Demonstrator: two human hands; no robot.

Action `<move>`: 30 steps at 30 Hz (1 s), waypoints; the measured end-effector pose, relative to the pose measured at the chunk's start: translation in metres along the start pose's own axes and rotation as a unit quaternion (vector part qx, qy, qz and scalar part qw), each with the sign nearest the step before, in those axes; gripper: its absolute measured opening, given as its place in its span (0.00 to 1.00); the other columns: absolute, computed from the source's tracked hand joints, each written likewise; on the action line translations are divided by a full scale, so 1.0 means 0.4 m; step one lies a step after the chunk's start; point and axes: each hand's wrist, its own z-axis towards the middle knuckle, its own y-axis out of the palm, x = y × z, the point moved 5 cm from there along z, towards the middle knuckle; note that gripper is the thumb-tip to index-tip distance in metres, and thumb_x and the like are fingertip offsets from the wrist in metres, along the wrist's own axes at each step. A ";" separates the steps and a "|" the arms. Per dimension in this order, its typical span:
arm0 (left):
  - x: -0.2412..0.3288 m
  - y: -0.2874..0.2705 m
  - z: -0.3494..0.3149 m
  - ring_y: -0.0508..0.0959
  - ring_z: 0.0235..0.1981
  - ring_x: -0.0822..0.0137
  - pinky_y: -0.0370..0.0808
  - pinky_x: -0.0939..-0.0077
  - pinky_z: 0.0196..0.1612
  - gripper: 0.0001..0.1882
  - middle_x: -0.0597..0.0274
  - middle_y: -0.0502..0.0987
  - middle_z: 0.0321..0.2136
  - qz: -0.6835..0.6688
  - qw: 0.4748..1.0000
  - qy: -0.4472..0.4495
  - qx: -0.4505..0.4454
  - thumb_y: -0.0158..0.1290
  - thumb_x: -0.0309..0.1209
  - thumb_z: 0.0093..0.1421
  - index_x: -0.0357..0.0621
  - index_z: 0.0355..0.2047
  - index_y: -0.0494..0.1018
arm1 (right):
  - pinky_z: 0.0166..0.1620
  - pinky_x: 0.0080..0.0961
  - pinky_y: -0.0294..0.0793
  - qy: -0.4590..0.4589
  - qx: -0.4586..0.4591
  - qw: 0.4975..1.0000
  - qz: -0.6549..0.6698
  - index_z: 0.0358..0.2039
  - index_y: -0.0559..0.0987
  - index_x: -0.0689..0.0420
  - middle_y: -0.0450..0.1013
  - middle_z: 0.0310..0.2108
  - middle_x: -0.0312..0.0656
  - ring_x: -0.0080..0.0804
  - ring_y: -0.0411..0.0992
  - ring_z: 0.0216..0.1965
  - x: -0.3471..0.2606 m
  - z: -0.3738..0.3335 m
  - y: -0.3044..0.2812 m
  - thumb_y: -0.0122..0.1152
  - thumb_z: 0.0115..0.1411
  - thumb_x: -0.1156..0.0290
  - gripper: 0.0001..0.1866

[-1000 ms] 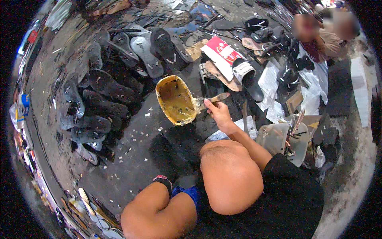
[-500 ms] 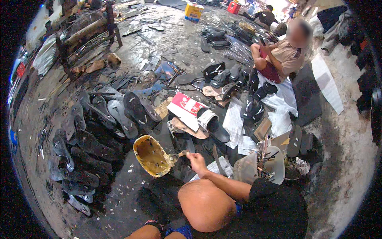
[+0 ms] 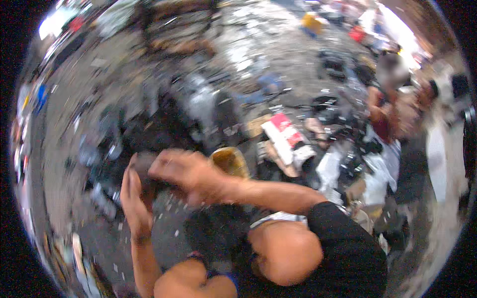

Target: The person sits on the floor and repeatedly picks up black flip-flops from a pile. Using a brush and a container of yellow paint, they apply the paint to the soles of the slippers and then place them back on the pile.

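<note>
Between our left hand point(image 3: 133, 201) and right hand point(image 3: 186, 171): blurred dark piece point(image 3: 144, 163), probably light, bendy; best edge-held; can't tell either grip.

The left hand point(image 3: 136, 206) stands upright, fingers point(image 3: 128, 181) pointing up, left forearm point(image 3: 144, 265) below it, while the blurred right hand point(image 3: 188, 171) hangs just beside it, right forearm point(image 3: 273, 195) stretching away rightward.

From afar I see a red-and-white carton point(image 3: 281, 137) right of centre; farther right, a co-worker point(image 3: 381, 118) near a long white strip point(image 3: 437, 161); at the back, a blurred yellow-and-blue box point(image 3: 312, 24).
</note>
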 end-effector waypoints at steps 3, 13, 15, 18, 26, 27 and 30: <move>-0.007 -0.117 0.154 0.73 0.59 0.50 0.68 0.50 0.63 0.26 0.43 0.72 0.58 -0.461 0.887 -0.013 0.004 0.42 0.47 0.72 0.36 0.55 0.67 | 0.61 0.42 0.70 0.135 0.063 0.983 0.111 0.63 0.69 0.57 0.66 0.59 0.54 0.52 0.68 0.58 0.065 -0.015 -0.011 0.69 0.56 0.62 0.36; -0.240 -0.216 0.213 0.75 0.52 0.49 0.77 0.48 0.54 0.22 0.46 0.71 0.52 -0.595 0.723 -0.068 0.344 0.46 0.43 0.68 0.40 0.54 0.60 | 0.60 0.43 0.70 0.097 -0.075 0.948 0.292 0.64 0.70 0.53 0.64 0.59 0.57 0.58 0.68 0.56 -0.039 -0.044 0.182 0.69 0.57 0.60 0.35; -0.224 -0.213 0.224 0.75 0.51 0.49 0.78 0.49 0.53 0.22 0.44 0.70 0.52 -0.624 0.703 -0.069 0.333 0.48 0.41 0.67 0.40 0.53 0.60 | 0.59 0.42 0.70 0.101 -0.008 0.974 0.202 0.64 0.70 0.53 0.65 0.59 0.56 0.56 0.68 0.57 -0.047 -0.058 0.153 0.70 0.55 0.61 0.36; -0.211 -0.226 0.236 0.76 0.49 0.47 0.78 0.49 0.51 0.24 0.42 0.71 0.49 -0.580 0.740 0.010 0.341 0.48 0.43 0.67 0.38 0.55 0.60 | 0.53 0.46 0.72 0.029 -0.068 0.985 0.159 0.65 0.71 0.44 0.66 0.59 0.55 0.53 0.69 0.56 -0.085 -0.093 0.248 0.72 0.52 0.62 0.38; -0.155 -0.247 0.221 0.74 0.52 0.51 0.73 0.48 0.57 0.22 0.49 0.74 0.49 -0.396 0.893 -0.035 0.212 0.50 0.49 0.66 0.42 0.47 0.68 | 0.58 0.41 0.72 0.080 -0.068 0.955 0.276 0.62 0.73 0.49 0.66 0.57 0.54 0.51 0.70 0.56 -0.047 -0.075 0.198 0.74 0.48 0.68 0.38; -0.127 -0.158 0.185 0.73 0.56 0.50 0.69 0.47 0.61 0.33 0.48 0.72 0.54 -0.323 0.930 -0.120 0.128 0.46 0.57 0.66 0.40 0.57 0.66 | 0.58 0.41 0.71 0.123 -0.011 0.962 0.242 0.62 0.74 0.47 0.67 0.57 0.52 0.51 0.69 0.57 -0.010 -0.083 0.146 0.74 0.47 0.69 0.38; -0.141 -0.051 0.024 0.72 0.60 0.59 0.66 0.64 0.63 0.41 0.50 0.70 0.60 0.042 0.971 -0.105 -0.211 0.48 0.58 0.64 0.36 0.65 0.64 | 0.54 0.39 0.73 0.059 -0.071 0.995 0.030 0.61 0.75 0.46 0.68 0.60 0.47 0.45 0.70 0.57 0.026 -0.109 0.076 0.75 0.47 0.70 0.37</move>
